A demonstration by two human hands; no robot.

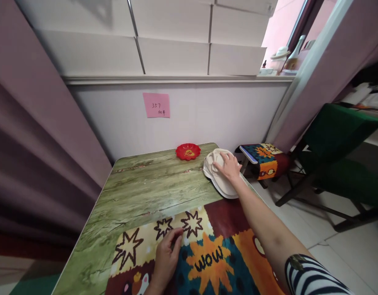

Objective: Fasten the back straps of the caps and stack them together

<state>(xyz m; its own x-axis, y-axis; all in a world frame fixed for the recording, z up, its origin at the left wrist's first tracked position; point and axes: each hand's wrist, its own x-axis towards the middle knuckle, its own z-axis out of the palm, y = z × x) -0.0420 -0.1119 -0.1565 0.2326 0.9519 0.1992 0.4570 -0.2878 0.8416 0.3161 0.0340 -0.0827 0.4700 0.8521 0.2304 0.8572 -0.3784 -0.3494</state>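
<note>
A cream cap (222, 182) lies at the right edge of the table, its brim toward me and a dark edge showing underneath. My right hand (229, 164) rests on top of its crown with the fingers spread, pressing on the wrinkled fabric. Over the near part of the table, my left hand (168, 256) hovers or rests above a colourful mat (207, 262) printed with stars and "WOW". Its fingers are loosely curled, thumb and forefinger slightly apart, and nothing shows between them.
A red scalloped plate (188, 151) stands at the back of the green wood-patterned table (139, 180). Beyond the right edge are a low stool (262, 157) with a matching cloth and a phone-like flat object (248, 155) and a green chair (333, 139). A pink note (156, 105) sticks to the wall.
</note>
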